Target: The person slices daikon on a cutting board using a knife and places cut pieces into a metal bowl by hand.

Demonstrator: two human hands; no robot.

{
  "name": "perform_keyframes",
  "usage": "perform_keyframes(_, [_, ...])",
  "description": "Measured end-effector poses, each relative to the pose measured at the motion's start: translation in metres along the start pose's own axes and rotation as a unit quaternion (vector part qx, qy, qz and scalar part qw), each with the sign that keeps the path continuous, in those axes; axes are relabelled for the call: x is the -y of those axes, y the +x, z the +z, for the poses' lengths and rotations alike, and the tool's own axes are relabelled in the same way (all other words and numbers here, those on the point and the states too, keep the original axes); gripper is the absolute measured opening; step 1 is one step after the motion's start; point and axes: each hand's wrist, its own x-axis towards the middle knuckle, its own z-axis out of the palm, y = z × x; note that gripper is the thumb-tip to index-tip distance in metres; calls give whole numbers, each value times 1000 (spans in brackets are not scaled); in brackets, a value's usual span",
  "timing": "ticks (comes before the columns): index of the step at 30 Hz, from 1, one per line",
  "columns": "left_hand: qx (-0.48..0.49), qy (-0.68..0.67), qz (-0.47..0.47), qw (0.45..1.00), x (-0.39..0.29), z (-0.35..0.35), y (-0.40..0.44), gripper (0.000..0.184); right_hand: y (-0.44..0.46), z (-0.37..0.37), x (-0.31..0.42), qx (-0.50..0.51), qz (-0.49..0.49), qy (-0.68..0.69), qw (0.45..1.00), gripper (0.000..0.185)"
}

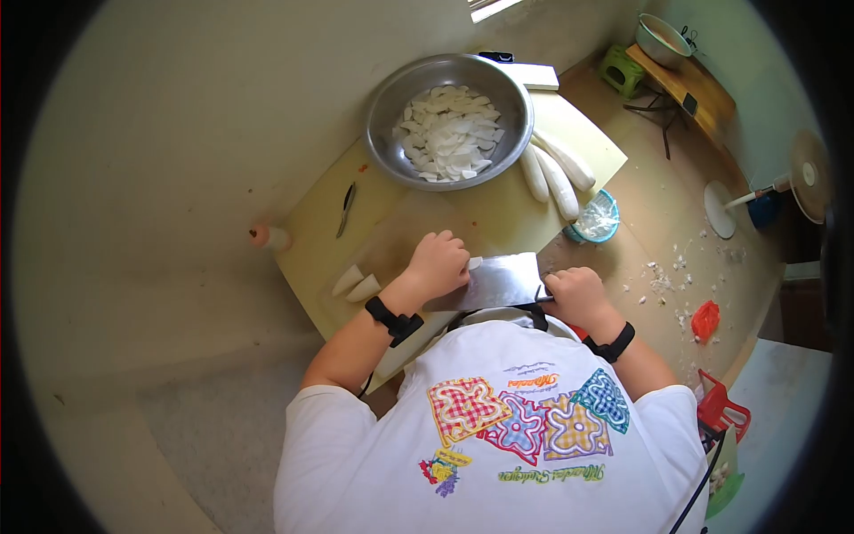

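My right hand [578, 296] grips the handle of a cleaver [505, 281], whose broad blade points left across the table's near edge. My left hand [440, 265] has its fingers curled by the far end of the blade; what lies under them is hidden. A small white piece [475, 262] shows at the blade's upper edge beside those fingers. Left of my left hand lie two cut white radish pieces [363, 288]. Beyond my hands, a large metal basin [378, 147] holds a heap of white radish slices [452, 133]. Several whole peeled radishes [559, 182] lie right of the basin.
A slim dark tool [346, 210] lies on the yellowish table [311, 233], with a pinkish bottle [269, 237] at its left edge. A blue basket [594, 218] stands on the floor at right, near scattered scraps [661, 278] and a red bag [705, 321]. A fan [808, 176] stands farther right.
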Motion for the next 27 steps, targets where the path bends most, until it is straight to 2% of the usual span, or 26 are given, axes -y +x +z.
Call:
perform_keyframes(8, [-29,37,36,998,-9,18,22,12,-10,-5,-25,-4,-4,6,1000,27])
perform_keyframes(10, [-48,49,47,997,-9,23,28,9,-15,-3,-32,9,3,3,1000,35])
perform_keyframes(14, [-52,-54,-16,997,-4,24,41,12,-19,-7,-41,-1,2,9,1000,34])
perform_keyframes(16, [-55,-91,-44,993,0,12,52,15,-20,-9,-45,12,7,0,1000,25])
perform_keyframes(18, [13,-219,-182,958,9,-6,69,20,-25,-7,-49,19,14,0,1000,25])
perform_keyframes(19, [17,-320,-245,915,20,-6,76,24,-28,-5,-52,28,21,1,999,25])
perform_keyframes(20, [14,-320,-245,915,36,-8,86,24,-32,-2,-54,27,20,0,999,25])
perform_keyframes(22, [-45,-515,-268,813,67,-17,105,29,-38,5,-56,46,49,12,998,24])
perform_keyframes(23, [-48,-515,-270,812,78,-22,109,29,-41,8,-56,40,53,16,998,23])
perform_keyframes(25, [-148,-640,-310,687,90,-31,112,35,-45,12,-57,34,56,17,998,22])
perform_keyframes(27, [-162,-607,-344,698,93,-22,103,37,-47,17,-57,32,57,19,998,22])
